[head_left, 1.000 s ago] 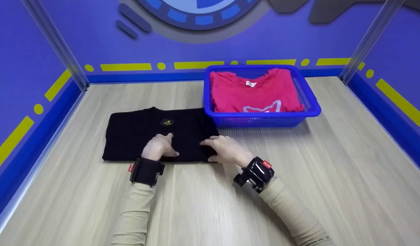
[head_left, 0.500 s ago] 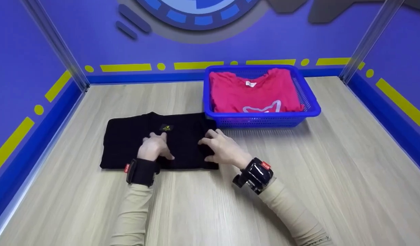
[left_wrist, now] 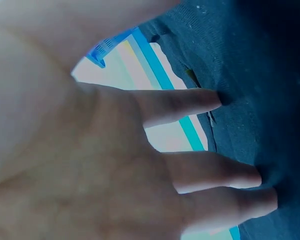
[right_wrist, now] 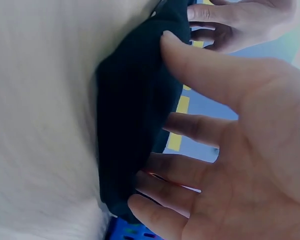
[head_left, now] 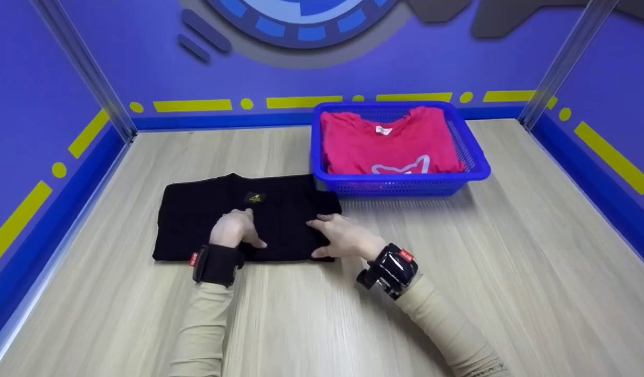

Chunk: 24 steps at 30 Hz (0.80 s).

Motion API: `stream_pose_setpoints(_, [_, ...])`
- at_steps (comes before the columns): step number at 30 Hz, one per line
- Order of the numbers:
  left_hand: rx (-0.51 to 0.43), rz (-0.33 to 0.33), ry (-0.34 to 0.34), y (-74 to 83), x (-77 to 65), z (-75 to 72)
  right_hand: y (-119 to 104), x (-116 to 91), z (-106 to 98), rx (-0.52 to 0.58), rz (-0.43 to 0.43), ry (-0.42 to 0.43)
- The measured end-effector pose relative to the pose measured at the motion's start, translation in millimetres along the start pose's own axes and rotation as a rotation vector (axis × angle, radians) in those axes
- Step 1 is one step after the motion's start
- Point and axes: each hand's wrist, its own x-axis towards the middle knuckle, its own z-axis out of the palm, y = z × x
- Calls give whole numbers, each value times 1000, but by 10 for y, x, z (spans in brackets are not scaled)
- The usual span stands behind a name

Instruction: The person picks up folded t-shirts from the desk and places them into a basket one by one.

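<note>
A black folded shirt (head_left: 196, 220) with a small yellow-marked neck label lies flat on the table. My left hand (head_left: 233, 229) rests on its middle, just below the label; in the left wrist view its straight fingers (left_wrist: 210, 167) press their tips into the dark cloth. On the shirt's right edge lies my right hand (head_left: 348, 236), fingers spread. Seen from the right wrist, the thumb and straight fingers (right_wrist: 172, 172) touch the shirt's folded edge (right_wrist: 125, 130) without curling round it.
A blue plastic basket (head_left: 405, 187) holding a folded red shirt (head_left: 353, 146) stands at the back, its near left corner close to the black shirt. Blue panels (head_left: 280, 78) wall the wooden table (head_left: 301, 324) at the back and sides.
The black shirt has slid slightly toward me, with my left hand moving along. My right hand lifted a little off its right edge, then flattened there, and that edge spread slightly rightward.
</note>
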Motion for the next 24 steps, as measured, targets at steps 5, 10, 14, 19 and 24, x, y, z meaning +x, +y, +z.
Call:
stream_pose_setpoints(5, [8, 5, -2, 3, -42, -3, -19, -12, -24, -30, -24, 1])
stream_pose_setpoints(10, [-82, 28, 21, -87, -86, -96, 52, -3, -77, 76, -58, 65])
stream_pose_setpoints(14, [-201, 60, 94, -296, -110, -227, 166, 25, -130, 267, 96, 227])
stream_pose_setpoints(19, [-290, -19, 198, -698, -152, -308, 268, 25, -175, 324, 399, 246])
stream_pose_setpoints(24, [-362, -136, 223, -1102, -139, -255, 282, 42, -153, 277, 500, 109])
